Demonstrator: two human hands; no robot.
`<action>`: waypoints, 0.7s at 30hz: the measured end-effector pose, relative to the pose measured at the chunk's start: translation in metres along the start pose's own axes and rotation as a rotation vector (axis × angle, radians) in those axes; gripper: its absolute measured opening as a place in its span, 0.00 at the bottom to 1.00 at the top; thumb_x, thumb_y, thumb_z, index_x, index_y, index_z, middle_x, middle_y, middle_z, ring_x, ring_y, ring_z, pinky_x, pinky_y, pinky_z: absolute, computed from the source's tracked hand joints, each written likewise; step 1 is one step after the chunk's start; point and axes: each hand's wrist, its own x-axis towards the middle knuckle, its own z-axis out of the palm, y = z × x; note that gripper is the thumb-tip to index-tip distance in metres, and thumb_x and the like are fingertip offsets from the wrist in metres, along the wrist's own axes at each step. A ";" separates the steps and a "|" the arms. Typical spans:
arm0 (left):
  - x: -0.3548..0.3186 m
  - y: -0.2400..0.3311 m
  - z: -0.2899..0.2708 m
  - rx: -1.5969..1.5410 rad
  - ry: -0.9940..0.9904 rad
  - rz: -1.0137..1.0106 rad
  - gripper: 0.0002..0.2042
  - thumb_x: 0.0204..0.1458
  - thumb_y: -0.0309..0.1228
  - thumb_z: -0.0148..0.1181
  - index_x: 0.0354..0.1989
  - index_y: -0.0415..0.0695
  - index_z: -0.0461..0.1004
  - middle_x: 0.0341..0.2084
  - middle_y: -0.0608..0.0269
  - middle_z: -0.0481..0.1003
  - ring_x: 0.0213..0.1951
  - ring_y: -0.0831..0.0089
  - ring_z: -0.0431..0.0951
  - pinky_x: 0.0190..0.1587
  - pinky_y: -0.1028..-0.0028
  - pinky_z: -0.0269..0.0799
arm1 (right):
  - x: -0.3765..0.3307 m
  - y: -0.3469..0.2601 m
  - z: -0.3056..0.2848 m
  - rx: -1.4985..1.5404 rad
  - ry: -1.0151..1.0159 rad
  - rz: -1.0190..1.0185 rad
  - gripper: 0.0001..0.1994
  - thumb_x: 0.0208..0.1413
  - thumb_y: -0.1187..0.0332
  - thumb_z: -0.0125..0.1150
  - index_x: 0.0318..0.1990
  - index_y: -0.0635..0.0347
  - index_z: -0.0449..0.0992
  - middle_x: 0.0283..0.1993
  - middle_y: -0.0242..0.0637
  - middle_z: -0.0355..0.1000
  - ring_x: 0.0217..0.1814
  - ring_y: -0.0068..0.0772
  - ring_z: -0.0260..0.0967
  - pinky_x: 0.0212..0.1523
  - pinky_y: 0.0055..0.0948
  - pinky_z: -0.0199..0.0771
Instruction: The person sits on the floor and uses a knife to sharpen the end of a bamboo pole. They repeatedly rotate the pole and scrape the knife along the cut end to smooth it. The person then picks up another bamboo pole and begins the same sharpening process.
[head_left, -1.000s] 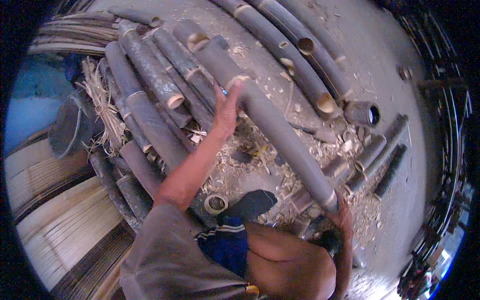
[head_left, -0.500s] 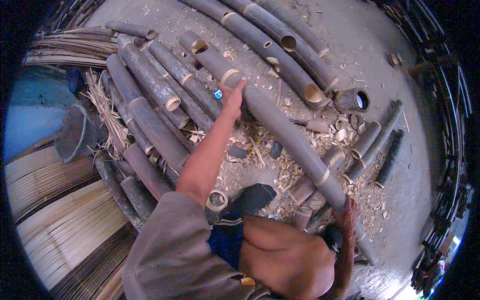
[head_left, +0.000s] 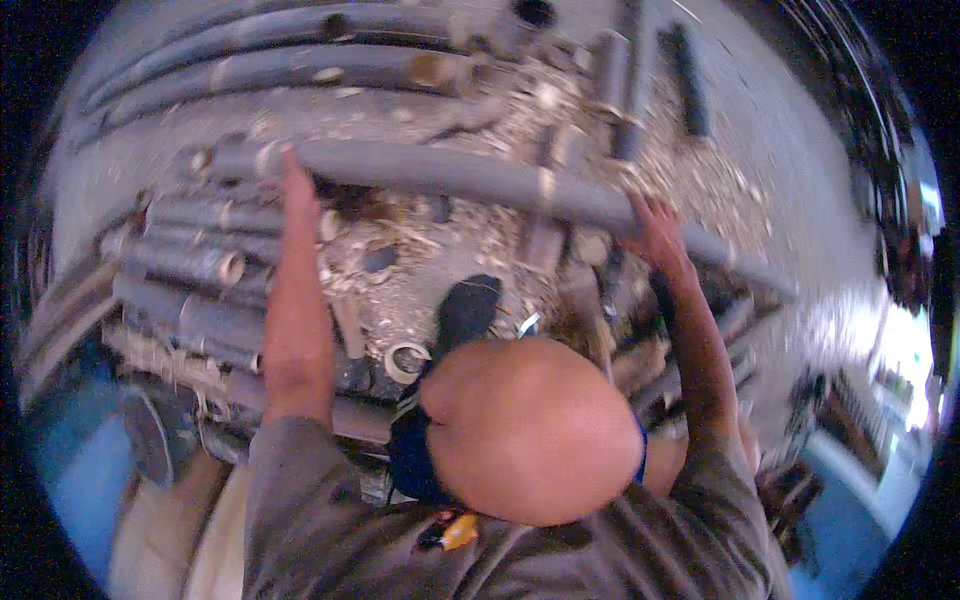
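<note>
A long, thick bamboo pole lies crosswise in front of me, held off the floor by both hands. My left hand is closed round it near its left end, close to a pale joint ring. Further right, my right hand grips the thinner part of the pole, its fingers over the near side. Motion blur hides the exact finger positions. Below the pole lie wood chips and a short bamboo ring, near my dark-covered foot.
Several bamboo poles lie at the far side, some with cut openings. Shorter bamboo lengths are stacked at the left. Small dark pieces rest at the far right. A dark basket-like container stands at the lower left.
My view has turned, so the pole now runs nearly level across it instead of steeply slanted. Both hands still hold the pole; the right arm now shows more fully.
</note>
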 end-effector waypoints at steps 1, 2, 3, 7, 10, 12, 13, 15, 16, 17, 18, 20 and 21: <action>-0.024 0.019 0.050 0.146 0.247 -0.092 0.58 0.58 0.66 0.51 0.75 0.39 0.18 0.74 0.46 0.50 0.70 0.55 0.59 0.69 0.55 0.59 | -0.014 -0.003 -0.004 -0.006 0.021 0.049 0.47 0.43 0.59 0.75 0.73 0.49 0.59 0.64 0.52 0.66 0.69 0.60 0.59 0.69 0.55 0.58; -0.052 0.046 0.089 0.302 0.526 -0.144 0.58 0.59 0.65 0.52 0.75 0.40 0.18 0.74 0.46 0.50 0.69 0.54 0.61 0.69 0.55 0.59 | -0.024 -0.010 -0.011 -0.003 0.053 0.062 0.46 0.43 0.59 0.75 0.73 0.49 0.59 0.65 0.52 0.65 0.69 0.60 0.58 0.69 0.55 0.58; -0.058 0.054 0.098 0.368 0.638 -0.166 0.58 0.59 0.65 0.52 0.75 0.40 0.18 0.74 0.45 0.50 0.69 0.54 0.61 0.69 0.55 0.59 | -0.034 -0.014 -0.005 -0.047 0.146 0.124 0.46 0.44 0.59 0.75 0.73 0.49 0.59 0.65 0.53 0.64 0.69 0.61 0.58 0.69 0.55 0.58; -0.029 0.050 0.068 0.375 0.574 -0.167 0.56 0.59 0.65 0.52 0.74 0.39 0.22 0.73 0.44 0.50 0.69 0.52 0.60 0.69 0.54 0.59 | -0.057 -0.055 0.035 -0.046 0.571 0.321 0.44 0.45 0.57 0.75 0.71 0.53 0.60 0.65 0.58 0.63 0.67 0.64 0.58 0.68 0.55 0.58; -0.011 0.049 0.059 0.354 0.483 -0.182 0.55 0.59 0.65 0.53 0.74 0.39 0.25 0.73 0.42 0.51 0.69 0.51 0.60 0.69 0.54 0.58 | -0.094 -0.084 0.092 0.159 0.659 0.531 0.45 0.46 0.51 0.73 0.71 0.55 0.60 0.66 0.61 0.61 0.66 0.66 0.60 0.67 0.57 0.60; -0.010 0.053 0.043 0.332 0.461 -0.189 0.54 0.58 0.64 0.53 0.74 0.39 0.26 0.73 0.42 0.51 0.69 0.51 0.60 0.69 0.53 0.58 | -0.104 -0.112 0.110 0.307 0.531 0.612 0.47 0.47 0.47 0.72 0.72 0.56 0.59 0.66 0.62 0.62 0.66 0.67 0.61 0.66 0.58 0.63; -0.006 0.037 0.063 0.331 0.399 -0.215 0.54 0.58 0.64 0.53 0.74 0.39 0.27 0.72 0.41 0.51 0.69 0.50 0.60 0.69 0.53 0.57 | -0.122 -0.123 0.110 0.333 0.417 0.678 0.48 0.47 0.45 0.72 0.72 0.55 0.58 0.65 0.62 0.62 0.64 0.68 0.62 0.64 0.58 0.65; -0.005 0.052 0.043 0.332 0.415 -0.181 0.53 0.58 0.64 0.53 0.74 0.39 0.29 0.72 0.40 0.51 0.69 0.49 0.60 0.69 0.53 0.57 | -0.121 -0.146 0.104 0.386 0.278 0.632 0.47 0.47 0.45 0.72 0.72 0.55 0.58 0.62 0.61 0.64 0.61 0.68 0.65 0.59 0.58 0.70; -0.004 0.051 0.045 0.334 0.405 -0.176 0.53 0.58 0.64 0.53 0.74 0.39 0.30 0.72 0.40 0.51 0.69 0.49 0.60 0.69 0.52 0.57 | -0.123 -0.151 0.099 0.352 0.243 0.596 0.46 0.48 0.47 0.73 0.72 0.55 0.58 0.59 0.60 0.65 0.58 0.67 0.66 0.55 0.57 0.72; -0.004 0.049 0.046 0.341 0.403 -0.168 0.52 0.58 0.64 0.53 0.73 0.38 0.31 0.72 0.39 0.51 0.69 0.49 0.60 0.69 0.52 0.57 | -0.126 -0.153 0.097 0.319 0.209 0.557 0.45 0.48 0.49 0.73 0.71 0.55 0.59 0.56 0.59 0.67 0.55 0.67 0.68 0.51 0.56 0.75; -0.004 0.048 0.046 0.351 0.400 -0.168 0.52 0.58 0.64 0.53 0.73 0.38 0.31 0.72 0.39 0.52 0.69 0.48 0.59 0.69 0.52 0.56 | -0.127 -0.148 0.100 0.335 0.153 0.573 0.46 0.49 0.49 0.73 0.72 0.54 0.57 0.56 0.59 0.67 0.55 0.67 0.68 0.51 0.56 0.75; -0.007 0.044 0.047 0.354 0.391 -0.156 0.51 0.58 0.64 0.54 0.73 0.38 0.33 0.71 0.38 0.52 0.69 0.47 0.59 0.69 0.51 0.56 | -0.123 -0.134 0.104 0.364 0.046 0.594 0.47 0.50 0.49 0.72 0.74 0.50 0.54 0.56 0.59 0.67 0.55 0.67 0.68 0.52 0.57 0.75; -0.006 0.043 0.049 0.364 0.388 -0.149 0.51 0.58 0.64 0.54 0.73 0.38 0.34 0.71 0.38 0.52 0.69 0.47 0.59 0.69 0.51 0.56 | -0.127 -0.129 0.106 0.369 0.026 0.609 0.47 0.50 0.49 0.72 0.75 0.48 0.53 0.56 0.59 0.67 0.55 0.67 0.69 0.52 0.57 0.75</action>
